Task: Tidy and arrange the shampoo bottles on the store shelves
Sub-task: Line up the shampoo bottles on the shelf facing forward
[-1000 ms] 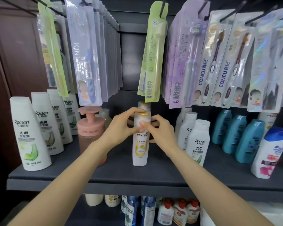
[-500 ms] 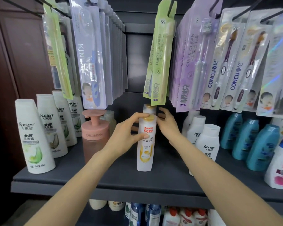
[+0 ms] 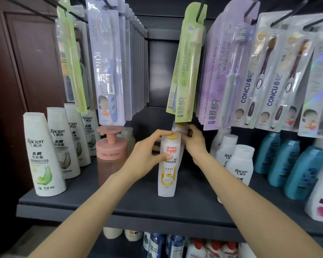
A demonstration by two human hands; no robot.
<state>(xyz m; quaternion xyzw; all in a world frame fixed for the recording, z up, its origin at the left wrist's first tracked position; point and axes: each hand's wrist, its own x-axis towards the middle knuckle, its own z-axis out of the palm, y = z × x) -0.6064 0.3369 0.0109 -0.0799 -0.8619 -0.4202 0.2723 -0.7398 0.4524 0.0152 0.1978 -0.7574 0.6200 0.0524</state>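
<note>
A white Pantene shampoo bottle with a gold cap stands upright near the front of the dark shelf. My left hand grips its upper part, thumb across the label and fingers round the cap. Directly behind it stands a second gold-capped Pantene bottle, mostly hidden. My right hand reaches past the front bottle and holds that rear bottle near its top.
White Raclen bottles line the left, a pink pump bottle stands beside my left hand. More Raclen bottles and teal bottles fill the right. Hanging toothbrush packs dangle just above the bottles.
My right hand left the front bottle's label and moved back and up to the rear bottle. My left hand kept its grip on the front bottle. The view moved closer.
</note>
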